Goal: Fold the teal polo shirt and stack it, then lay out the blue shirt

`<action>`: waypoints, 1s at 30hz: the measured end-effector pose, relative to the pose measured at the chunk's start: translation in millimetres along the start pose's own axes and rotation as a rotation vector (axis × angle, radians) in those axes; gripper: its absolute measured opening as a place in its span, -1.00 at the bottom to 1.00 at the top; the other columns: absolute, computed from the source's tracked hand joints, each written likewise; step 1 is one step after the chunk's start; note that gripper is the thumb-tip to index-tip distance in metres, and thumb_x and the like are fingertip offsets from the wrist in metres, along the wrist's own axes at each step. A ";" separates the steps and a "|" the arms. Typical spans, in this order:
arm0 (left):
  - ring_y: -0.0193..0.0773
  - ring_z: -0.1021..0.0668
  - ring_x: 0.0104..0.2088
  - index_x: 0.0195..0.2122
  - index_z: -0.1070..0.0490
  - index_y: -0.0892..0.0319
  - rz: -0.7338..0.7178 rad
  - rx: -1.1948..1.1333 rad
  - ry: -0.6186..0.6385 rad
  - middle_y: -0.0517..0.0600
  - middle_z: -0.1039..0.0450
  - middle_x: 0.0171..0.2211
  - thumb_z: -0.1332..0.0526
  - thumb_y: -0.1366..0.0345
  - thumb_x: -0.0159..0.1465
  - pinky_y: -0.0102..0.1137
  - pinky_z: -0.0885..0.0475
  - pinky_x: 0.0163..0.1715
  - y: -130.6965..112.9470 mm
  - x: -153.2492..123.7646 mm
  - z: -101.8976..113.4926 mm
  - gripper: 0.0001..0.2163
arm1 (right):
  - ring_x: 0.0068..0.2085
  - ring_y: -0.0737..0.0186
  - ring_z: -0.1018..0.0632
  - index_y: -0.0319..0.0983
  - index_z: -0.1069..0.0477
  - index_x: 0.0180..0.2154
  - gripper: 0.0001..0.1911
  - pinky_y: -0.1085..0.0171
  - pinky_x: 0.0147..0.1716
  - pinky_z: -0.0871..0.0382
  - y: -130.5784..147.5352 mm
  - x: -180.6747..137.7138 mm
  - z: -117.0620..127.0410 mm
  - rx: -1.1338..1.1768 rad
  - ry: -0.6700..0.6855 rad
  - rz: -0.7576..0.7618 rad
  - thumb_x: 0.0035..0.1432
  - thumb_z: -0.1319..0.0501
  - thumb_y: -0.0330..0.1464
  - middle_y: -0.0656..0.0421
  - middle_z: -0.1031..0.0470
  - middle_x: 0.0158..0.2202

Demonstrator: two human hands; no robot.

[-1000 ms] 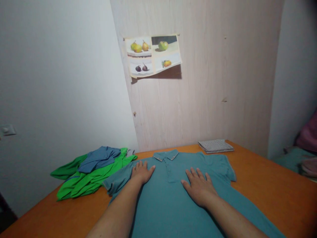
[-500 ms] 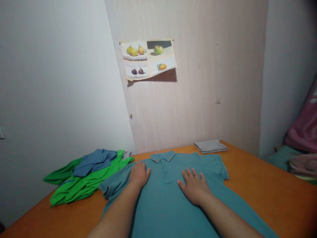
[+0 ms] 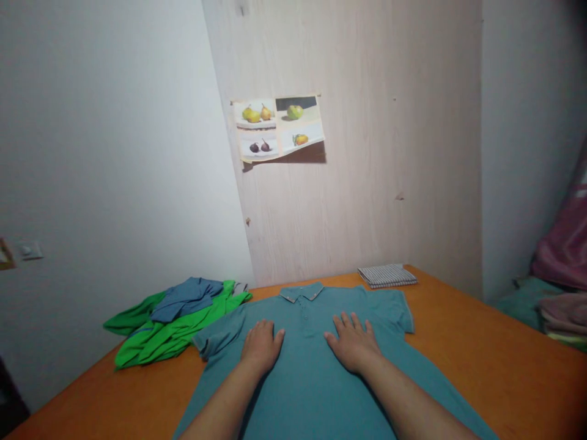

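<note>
Left hand (image 3: 259, 351) and right hand (image 3: 354, 346): fingers extended, thumbs apart, palms down, gripping nothing. Teal polo shirt (image 3: 307, 379) spread directly beneath fingers; presumably light, soft, limp, hardly fragile. Suggested holds: shoulders (image 3: 351, 297) just beyond fingertips, or sleeves (image 3: 395, 311) outward of each hand.

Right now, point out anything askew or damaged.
The white paper poster of painted fruit hangs askew on the pale wood-grain panel, its bottom edge slanting up toward the right. The teal polo shirt has a rumpled sleeve at left.
</note>
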State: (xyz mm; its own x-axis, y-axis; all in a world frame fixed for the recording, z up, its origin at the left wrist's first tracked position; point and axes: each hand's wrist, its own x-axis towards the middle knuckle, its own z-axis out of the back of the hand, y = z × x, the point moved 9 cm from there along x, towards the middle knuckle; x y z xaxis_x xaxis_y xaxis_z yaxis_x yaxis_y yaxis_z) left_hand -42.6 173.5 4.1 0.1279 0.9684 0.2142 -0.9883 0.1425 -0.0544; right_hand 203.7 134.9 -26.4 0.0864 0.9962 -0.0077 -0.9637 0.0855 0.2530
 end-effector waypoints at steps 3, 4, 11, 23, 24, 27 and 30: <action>0.05 -0.31 0.29 0.14 -0.40 0.21 0.028 -0.006 0.021 0.22 -0.29 0.28 0.11 -0.01 0.40 -0.11 -0.18 0.26 -2.7 -14.7 4.4 -0.48 | 0.45 -0.13 0.16 -0.20 0.06 0.42 -0.19 -0.23 0.32 0.35 0.1 -0.2 0.1 -0.004 0.010 0.001 0.31 0.22 0.09 0.02 0.12 0.47; 0.06 -0.29 0.31 0.17 -0.38 0.22 0.033 -0.014 0.034 0.22 -0.26 0.31 0.12 -0.01 0.41 -0.10 -0.17 0.27 -4.7 -19.6 4.7 -0.47 | 0.45 -0.13 0.17 -0.20 0.06 0.42 -0.19 -0.24 0.32 0.35 -0.1 -0.4 0.0 -0.004 0.014 0.000 0.31 0.22 0.09 0.02 0.13 0.47; 0.06 -0.05 0.41 0.38 -0.13 0.20 0.065 -0.041 0.147 0.15 0.01 0.42 0.16 -0.13 0.38 0.01 0.02 0.34 -11.7 -44.7 -5.8 -0.32 | 0.45 -0.13 0.15 -0.21 0.06 0.42 -0.17 -0.22 0.32 0.36 -1.0 -0.7 0.8 0.000 0.012 0.008 0.30 0.23 0.10 0.00 0.13 0.47; 0.07 -0.04 0.41 0.38 -0.13 0.20 0.062 -0.052 0.129 0.15 0.02 0.42 0.17 -0.16 0.36 0.05 0.05 0.34 -14.0 -48.0 -5.0 -0.29 | 0.44 -0.13 0.12 -0.19 0.04 0.42 -0.17 -0.22 0.32 0.35 -4.9 2.1 -2.2 -0.025 -0.005 0.005 0.29 0.23 0.11 0.03 0.11 0.47; 0.08 -0.05 0.41 0.38 -0.13 0.21 0.059 -0.055 0.123 0.16 0.02 0.42 0.17 -0.15 0.36 0.05 0.04 0.33 -14.6 -48.3 -4.5 -0.29 | 0.44 -0.13 0.12 -0.19 0.03 0.42 -0.17 -0.22 0.32 0.35 -5.2 2.3 -2.5 -0.028 -0.005 0.004 0.29 0.22 0.11 0.04 0.11 0.47; 0.09 -0.05 0.41 0.38 -0.14 0.22 0.057 -0.069 0.116 0.17 0.00 0.41 0.17 -0.14 0.36 0.06 0.05 0.33 -15.4 -49.1 -3.7 -0.29 | 0.44 -0.14 0.11 -0.19 0.02 0.41 -0.18 -0.23 0.32 0.33 -5.9 2.9 -2.7 -0.034 -0.008 0.002 0.29 0.22 0.11 0.04 0.10 0.46; 0.09 -0.05 0.41 0.38 -0.14 0.22 0.063 -0.084 0.122 0.17 0.01 0.42 0.16 -0.14 0.36 0.06 0.06 0.34 -14.9 -49.3 -4.1 -0.29 | 0.44 -0.13 0.11 -0.19 0.01 0.41 -0.18 -0.23 0.32 0.31 -6.7 3.5 -3.3 -0.038 -0.003 0.003 0.29 0.22 0.11 0.04 0.08 0.46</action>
State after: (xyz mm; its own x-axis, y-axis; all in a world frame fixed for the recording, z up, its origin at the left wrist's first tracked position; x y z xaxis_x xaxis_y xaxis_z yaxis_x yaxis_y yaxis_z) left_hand -33.9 124.4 -9.7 0.0802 0.9929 0.0880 -0.9849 0.0925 -0.1464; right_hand 209.6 137.9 -31.3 0.0839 0.9965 -0.0038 -0.9729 0.0827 0.2158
